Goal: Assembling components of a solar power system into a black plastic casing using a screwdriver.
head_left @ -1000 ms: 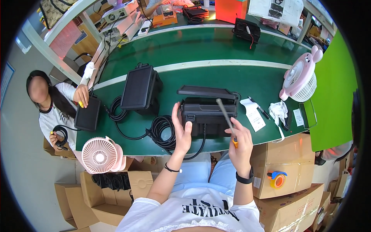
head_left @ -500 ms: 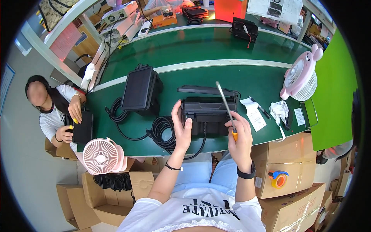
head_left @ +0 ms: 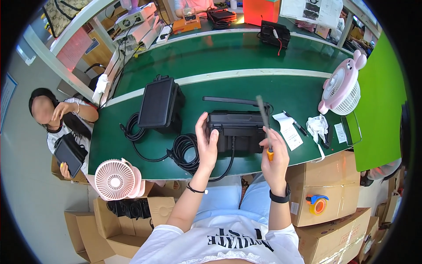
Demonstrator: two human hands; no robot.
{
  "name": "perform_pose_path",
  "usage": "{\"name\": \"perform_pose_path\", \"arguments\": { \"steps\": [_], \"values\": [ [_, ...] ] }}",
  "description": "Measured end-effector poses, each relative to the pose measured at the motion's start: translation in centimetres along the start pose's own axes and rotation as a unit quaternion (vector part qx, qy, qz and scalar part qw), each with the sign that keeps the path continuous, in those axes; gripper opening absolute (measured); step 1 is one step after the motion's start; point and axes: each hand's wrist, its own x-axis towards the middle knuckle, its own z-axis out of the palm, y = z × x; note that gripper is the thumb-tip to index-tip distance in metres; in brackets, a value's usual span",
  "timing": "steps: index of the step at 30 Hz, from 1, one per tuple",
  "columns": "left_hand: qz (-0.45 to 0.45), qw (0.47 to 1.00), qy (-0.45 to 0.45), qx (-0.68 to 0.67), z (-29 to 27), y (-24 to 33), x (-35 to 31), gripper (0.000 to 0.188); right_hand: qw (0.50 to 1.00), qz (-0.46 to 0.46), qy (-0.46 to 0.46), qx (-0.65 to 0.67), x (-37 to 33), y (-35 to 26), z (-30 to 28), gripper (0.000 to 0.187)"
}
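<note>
A black plastic case [head_left: 241, 121] stands on the green table in front of me, with a long black bar [head_left: 231, 101] along its far side and a black cable [head_left: 233, 152] running out of its near face. My left hand [head_left: 207, 147] grips the case's left end, fingers along the side and thumb at the front. Wrapped round the orange handle of a screwdriver [head_left: 270, 155], my right hand [head_left: 277, 158] is beside the case's right end. The screwdriver's shaft points up and away, its tip blurred and apart from the case.
A second black box [head_left: 154, 103] and coiled black cable [head_left: 183, 152] lie to the left. Pink fans [head_left: 115, 178] [head_left: 340, 86] stand at both sides. Paper slip [head_left: 289, 131], pen [head_left: 302, 128] and crumpled tissue [head_left: 317, 125] lie right. A co-worker [head_left: 66, 119] at left holds a black box [head_left: 70, 154].
The screwdriver in my right hand has swung more upright and slightly right. My left hand stays on the case. The co-worker has drawn the black box closer and raised one hand.
</note>
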Motion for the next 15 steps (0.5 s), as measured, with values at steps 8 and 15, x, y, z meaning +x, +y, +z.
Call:
{"name": "perform_pose_path", "arguments": {
  "steps": [8, 15],
  "values": [
    [-0.067, 0.998, -0.001, 0.021, -0.3, -0.8, 3.0, 0.008, 0.994, -0.021, -0.097, -0.050, 0.9, 1.6, 1.0, 0.024],
    [-0.111, 0.994, -0.011, 0.002, 0.3, -0.2, 4.7, 0.021, 0.990, -0.071, -0.090, -0.087, 1.7, 2.3, 0.8, 0.037]
  ]
}}
